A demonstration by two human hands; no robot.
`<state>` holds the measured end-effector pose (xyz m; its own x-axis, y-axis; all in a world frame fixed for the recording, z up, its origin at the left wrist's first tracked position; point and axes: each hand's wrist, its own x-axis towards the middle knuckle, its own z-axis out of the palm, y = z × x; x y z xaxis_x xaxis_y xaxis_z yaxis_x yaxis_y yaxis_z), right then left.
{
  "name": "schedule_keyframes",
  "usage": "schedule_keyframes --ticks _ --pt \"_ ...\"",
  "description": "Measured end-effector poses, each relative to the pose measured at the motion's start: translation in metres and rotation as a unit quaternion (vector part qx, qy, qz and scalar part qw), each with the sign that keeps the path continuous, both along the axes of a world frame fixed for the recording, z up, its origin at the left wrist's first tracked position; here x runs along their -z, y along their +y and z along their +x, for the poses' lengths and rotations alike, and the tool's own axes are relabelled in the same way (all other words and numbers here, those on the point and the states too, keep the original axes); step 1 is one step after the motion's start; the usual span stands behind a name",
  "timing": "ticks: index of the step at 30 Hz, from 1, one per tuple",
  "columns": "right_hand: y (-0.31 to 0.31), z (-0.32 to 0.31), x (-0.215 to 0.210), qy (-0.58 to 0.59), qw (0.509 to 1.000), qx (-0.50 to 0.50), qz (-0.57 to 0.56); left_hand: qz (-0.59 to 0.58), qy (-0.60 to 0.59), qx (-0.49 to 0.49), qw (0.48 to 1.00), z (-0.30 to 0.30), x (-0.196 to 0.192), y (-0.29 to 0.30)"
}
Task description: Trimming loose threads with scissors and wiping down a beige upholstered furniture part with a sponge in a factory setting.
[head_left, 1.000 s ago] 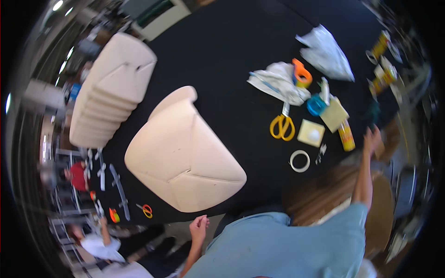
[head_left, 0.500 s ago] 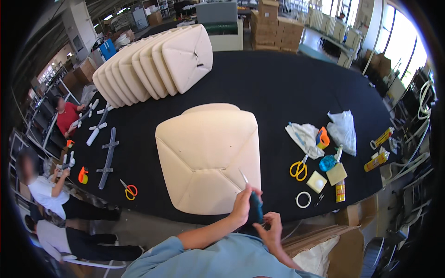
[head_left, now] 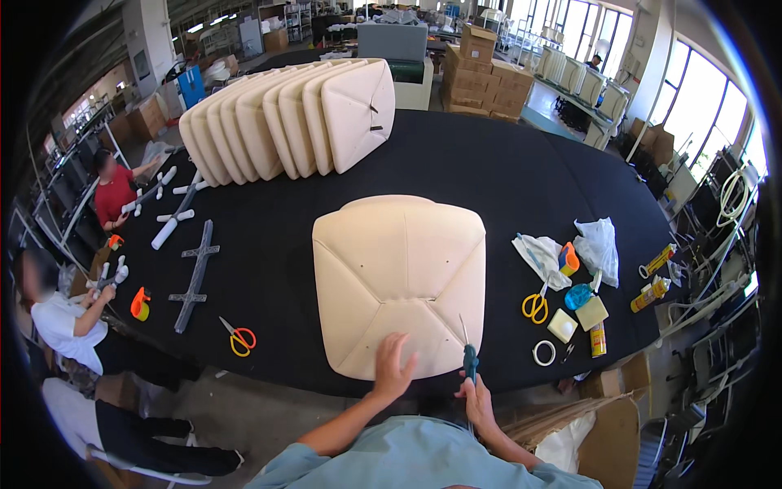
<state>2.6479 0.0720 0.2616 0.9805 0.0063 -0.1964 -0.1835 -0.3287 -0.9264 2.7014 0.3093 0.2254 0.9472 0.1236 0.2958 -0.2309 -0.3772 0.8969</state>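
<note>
A cream padded seat cushion (head_left: 399, 261), seamed, with a short slit at its middle and small dark holes, lies on the black-covered table in front of me. My left hand (head_left: 394, 371) is spread over the cushion's near edge; whether it touches is hard to tell. Just off the cushion's near right corner, my right hand (head_left: 476, 399) grips a teal-handled tool (head_left: 470, 361) with a long, thin pointed metal tip. That tip points away from me, over the cushion's right side.
A row of similar cushions (head_left: 285, 122) stands at the back left. Orange-yellow scissors (head_left: 239, 341) and a grey cross-barred frame piece (head_left: 194, 277) lie left. To the right are yellow-handled scissors (head_left: 535, 308), a white ring (head_left: 543, 352), a spray bottle (head_left: 577, 295) and cans. People work at the left edge.
My left hand has let go of the teal-handled tool and moved left over the cushion, opening. The tool is now in my right hand alone. The view has shifted.
</note>
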Motion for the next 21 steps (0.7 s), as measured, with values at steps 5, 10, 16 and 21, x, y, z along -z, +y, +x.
schedule_keyframes --ticks 5,10,16,21 --pt "0.007 -0.016 -0.032 -0.011 0.968 -0.226 -0.112 0.363 0.03 -0.031 0.931 -0.002 0.031 0.054" --pt "-0.024 0.048 -0.042 -0.039 0.995 -0.06 -0.071 0.416 -0.007 -0.037 0.909 0.046 0.034 0.07" --pt "-0.062 -0.006 -0.032 0.129 0.944 -0.28 -0.118 0.427 0.012 0.149 0.892 0.003 0.055 0.038" --pt "-0.083 -0.01 -0.051 0.185 0.98 -0.067 -0.039 0.442 0.035 0.263 0.857 -0.03 0.065 0.016"
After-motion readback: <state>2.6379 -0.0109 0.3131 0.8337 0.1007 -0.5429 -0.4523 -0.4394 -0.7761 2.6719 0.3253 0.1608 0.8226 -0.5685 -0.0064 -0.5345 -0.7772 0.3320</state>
